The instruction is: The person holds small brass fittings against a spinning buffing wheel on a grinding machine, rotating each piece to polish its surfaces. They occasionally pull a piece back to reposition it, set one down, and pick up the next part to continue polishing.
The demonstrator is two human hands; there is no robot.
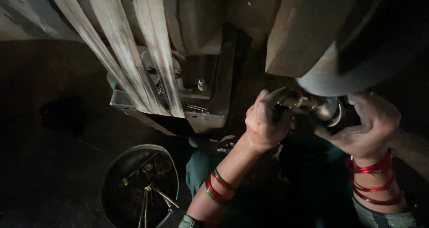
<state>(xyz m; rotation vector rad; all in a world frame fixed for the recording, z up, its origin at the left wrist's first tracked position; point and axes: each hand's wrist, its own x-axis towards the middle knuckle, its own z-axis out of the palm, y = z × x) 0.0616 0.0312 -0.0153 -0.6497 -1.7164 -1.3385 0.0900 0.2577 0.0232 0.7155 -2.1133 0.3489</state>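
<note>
My left hand (264,120) is closed around a small brass-coloured metal fitting (298,103) at the base of a large grey machine part (339,71). My right hand (368,125) curls under a shiny round metal piece (331,111) beside that fitting, touching it from the right. Both wrists wear red and green bangles. How the fitting joins the machine is hidden by my fingers and by shadow.
Wide pale drive belts (134,44) run diagonally over a metal machine frame (201,116) at centre. A round metal bowl (138,187) with several brass rods and small parts sits on the dark floor at lower left. Teal cloth (201,165) lies below my arm.
</note>
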